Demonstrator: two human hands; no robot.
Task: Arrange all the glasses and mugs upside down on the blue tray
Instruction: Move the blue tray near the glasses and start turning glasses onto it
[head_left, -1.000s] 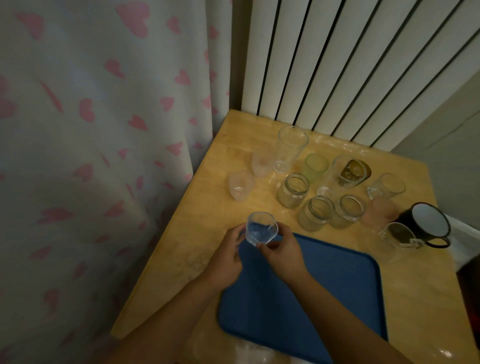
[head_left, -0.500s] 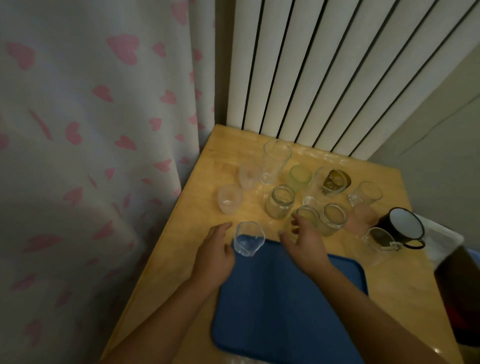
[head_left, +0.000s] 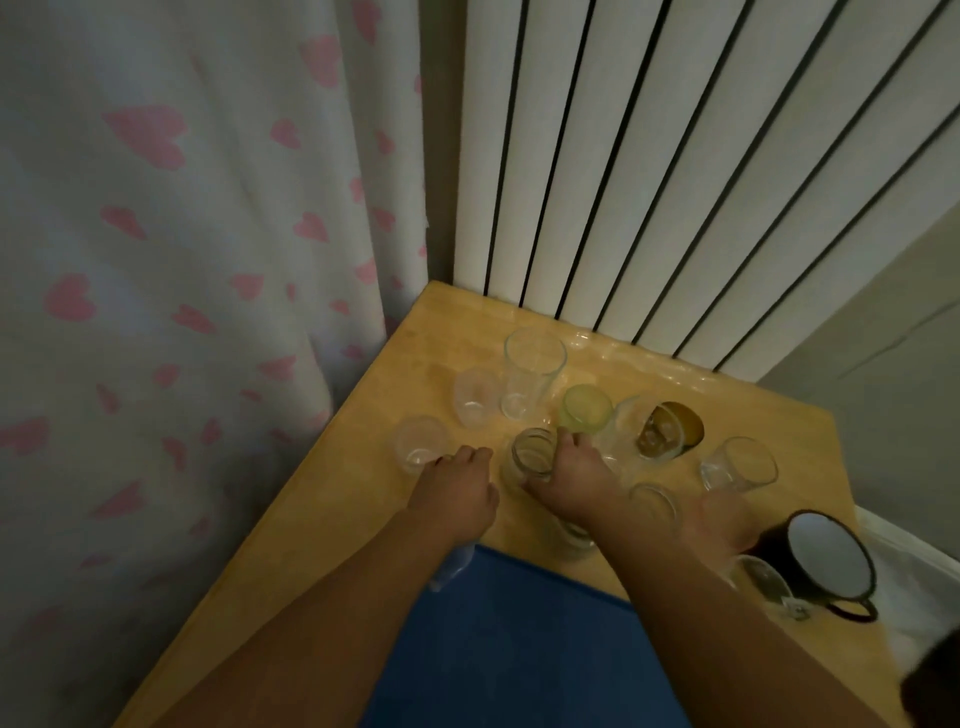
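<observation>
Seen from above, a person's two bare forearms are reaching up from the bottom of the frame over a wooden table (head_left: 332, 519). The right hand (head_left: 569, 480) is curling around a small clear glass jar (head_left: 530, 457) at the centre of the frame, fingers wrapping its far side and thumb lying along its near side. The left hand (head_left: 457, 493) is resting knuckles-up just left of the jar, fingers bent loosely; whether it is gripping anything cannot be told.

A blue tray (head_left: 519, 649) is lying at the bottom centre, mostly under the arms. At its upper left corner, a small clear glass (head_left: 452, 569) is peeking out from beneath the left wrist.

Further glassware is crowding the table above and right of the hands: a tall clear tumbler (head_left: 530, 374), a frosted cup (head_left: 421, 444) at the left, a green-tinted glass (head_left: 584, 410), an amber glass mug (head_left: 667, 431), and a tilted clear glass (head_left: 740, 465). At the right edge a black enamel mug (head_left: 821, 564) with a white inside is lying beside a clear mug (head_left: 763, 584).

A heart-patterned curtain (head_left: 182, 260) is filling the left of the frame.
</observation>
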